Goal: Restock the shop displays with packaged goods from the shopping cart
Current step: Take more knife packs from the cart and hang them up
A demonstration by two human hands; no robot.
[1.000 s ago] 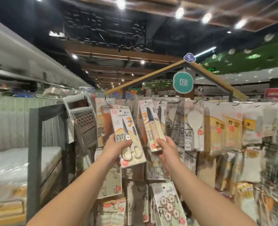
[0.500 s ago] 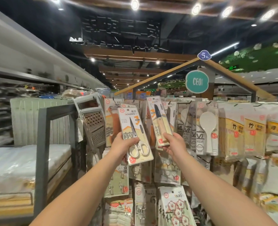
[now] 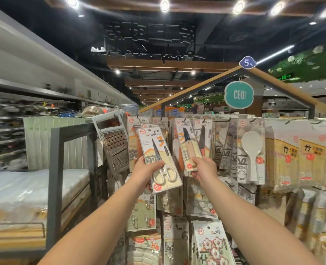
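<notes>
Left of the teal CEO sign (image 3: 238, 95) and below it, a metal grater (image 3: 115, 148) hangs at the rack's edge; right of the grater the left hand (image 3: 145, 172) grips a carded scissors pack (image 3: 159, 159), tilted; nearer beneath the sign the right hand (image 3: 204, 167) pinches the bottom of a carded knife pack (image 3: 188, 148) held against the hanging packs; directly under the sign hangs a white rice paddle (image 3: 253, 148).
</notes>
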